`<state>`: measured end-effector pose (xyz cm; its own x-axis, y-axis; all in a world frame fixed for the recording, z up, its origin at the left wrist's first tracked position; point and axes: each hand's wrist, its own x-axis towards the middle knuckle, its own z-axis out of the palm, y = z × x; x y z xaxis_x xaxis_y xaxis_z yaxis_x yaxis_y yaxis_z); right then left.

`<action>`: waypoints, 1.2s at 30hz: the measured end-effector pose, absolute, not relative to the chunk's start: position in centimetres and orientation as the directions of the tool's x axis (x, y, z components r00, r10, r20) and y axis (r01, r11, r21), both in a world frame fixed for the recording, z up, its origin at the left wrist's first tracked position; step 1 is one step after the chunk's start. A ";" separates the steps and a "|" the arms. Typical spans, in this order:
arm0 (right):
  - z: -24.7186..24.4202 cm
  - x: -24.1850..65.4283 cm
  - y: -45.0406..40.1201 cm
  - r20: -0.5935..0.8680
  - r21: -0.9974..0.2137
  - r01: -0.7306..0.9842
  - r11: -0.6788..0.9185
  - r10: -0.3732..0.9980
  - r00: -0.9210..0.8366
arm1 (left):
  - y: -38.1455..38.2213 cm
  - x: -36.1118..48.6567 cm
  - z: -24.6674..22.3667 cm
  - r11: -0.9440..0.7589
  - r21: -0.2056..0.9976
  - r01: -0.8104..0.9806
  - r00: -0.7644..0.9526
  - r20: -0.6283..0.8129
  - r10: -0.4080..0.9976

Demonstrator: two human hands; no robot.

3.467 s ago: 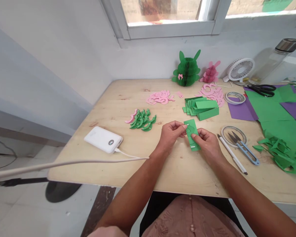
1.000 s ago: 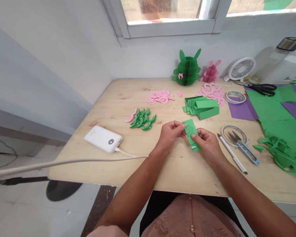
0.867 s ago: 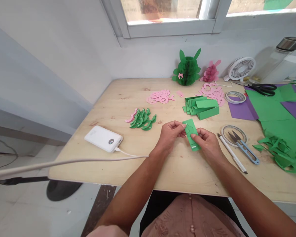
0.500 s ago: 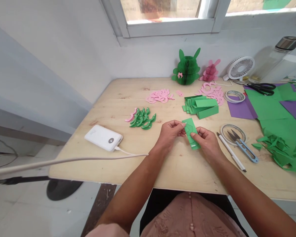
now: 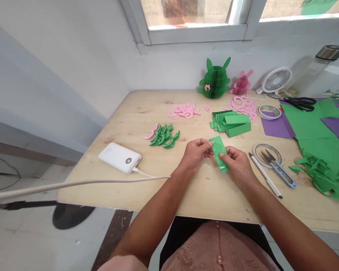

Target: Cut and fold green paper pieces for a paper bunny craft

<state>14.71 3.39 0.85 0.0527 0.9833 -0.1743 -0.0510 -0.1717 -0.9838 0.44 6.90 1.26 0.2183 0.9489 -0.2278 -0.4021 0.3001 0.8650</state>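
Note:
A green paper strip with a curved outline drawn on it is held over the table between both hands. My left hand pinches its upper left edge, thumb on top. My right hand grips the right edge, its thumb pressed on the face of the strip. Beyond the hands lies a stack of folded green paper strips. Cut green curved pieces lie to the left, with a pink curved piece beside them. Right of my right hand are a white pen and blue-handled thread snips.
A white power bank with a cable is at the left. Pink cutouts, a green paper figure, a small fan and a glass bottle stand or lie farther back. Black scissors, tape rolls and green scraps are at the right.
The camera view has shifted very slightly. Both hands keep the same hold on the green paper strip, with no other visible movement.

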 end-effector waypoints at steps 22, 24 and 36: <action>1.0 14.7 3.4 -0.210 -0.971 -0.131 -0.198 0.974 0.084 | 4.5 -1.2 2.2 -0.707 0.277 0.651 0.346 0.721 0.601; 1.1 14.7 3.4 -0.219 -0.967 -0.150 -0.205 0.972 0.080 | 4.4 -1.5 1.7 -0.737 0.003 0.676 0.491 0.744 0.453; 1.8 14.4 2.9 -0.275 -0.940 -0.217 -0.263 0.961 0.026 | 4.9 -1.3 -0.2 -0.774 -0.163 0.611 0.575 0.763 0.294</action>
